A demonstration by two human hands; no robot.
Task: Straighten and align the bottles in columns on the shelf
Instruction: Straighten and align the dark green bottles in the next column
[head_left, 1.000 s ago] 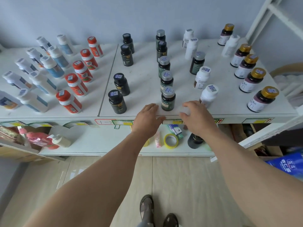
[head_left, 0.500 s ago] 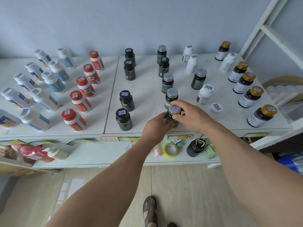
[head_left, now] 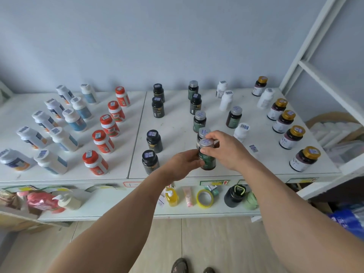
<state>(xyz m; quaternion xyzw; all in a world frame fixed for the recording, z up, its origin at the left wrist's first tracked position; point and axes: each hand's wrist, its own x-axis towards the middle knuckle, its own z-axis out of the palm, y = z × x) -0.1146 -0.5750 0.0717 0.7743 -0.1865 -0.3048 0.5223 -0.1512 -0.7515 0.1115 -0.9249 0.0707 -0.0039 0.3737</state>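
A dark green bottle with a silver cap (head_left: 207, 157) stands at the front of the middle column on the white shelf (head_left: 177, 123). My left hand (head_left: 183, 164) grips its body from the left. My right hand (head_left: 226, 149) holds it from the right, fingers on the cap and upper side. Behind it the column of silver-capped green bottles (head_left: 199, 121) runs back toward the wall. A white bottle (head_left: 253, 149) is partly hidden behind my right hand. Black-capped bottles (head_left: 150, 161) stand to the left.
Red-capped bottles (head_left: 95, 162) and white bottles (head_left: 51, 161) fill the left panel in columns. Gold-capped dark bottles (head_left: 304, 158) line the right edge. A lower shelf holds a yellow tape roll (head_left: 204, 198), a pump bottle (head_left: 68, 201) and a black container (head_left: 234, 196). A white frame (head_left: 315, 71) rises at the right.
Both hands rose from the shelf's front edge and closed around the front green bottle. The camera has tilted up, showing more wall.
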